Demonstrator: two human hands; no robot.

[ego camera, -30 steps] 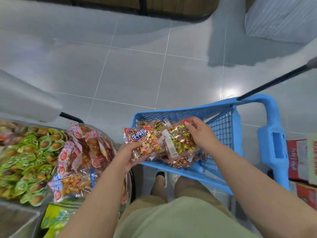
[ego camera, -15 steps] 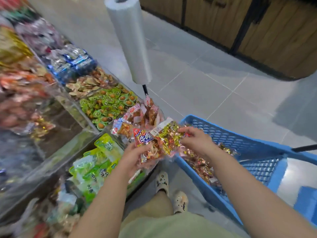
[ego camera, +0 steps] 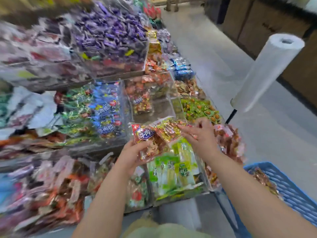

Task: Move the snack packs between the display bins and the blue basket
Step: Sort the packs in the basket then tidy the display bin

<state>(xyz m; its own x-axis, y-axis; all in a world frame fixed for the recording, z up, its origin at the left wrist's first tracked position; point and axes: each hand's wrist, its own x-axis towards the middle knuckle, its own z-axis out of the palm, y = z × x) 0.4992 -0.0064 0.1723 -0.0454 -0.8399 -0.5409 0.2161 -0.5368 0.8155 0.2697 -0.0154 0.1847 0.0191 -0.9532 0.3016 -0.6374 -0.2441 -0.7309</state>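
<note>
Crinkly snack packs (ego camera: 155,139) moved above display bins (ego camera: 177,104), left hand (ego camera: 132,156) gripping, right hand (ego camera: 200,137) flat-fingered atop.

Left display bins (ego camera: 42,62) blurred; blue basket (ego camera: 291,194) cropped

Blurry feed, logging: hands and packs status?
Left hand grips snack packs. Right hand touches them, fingers straight. Packs over display bins, clear of blue basket. Path unobstructed.

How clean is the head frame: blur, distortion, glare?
Head view: heavy motion blur smears the display bins on the left; centre is sharper, where the left hand grips the snack packs; on the right hand the fingers are smeared, grip unclear; foil wrappers glint, no blown-out glare; wide-angle bending tilts the bag roll and blue basket at right.
</note>
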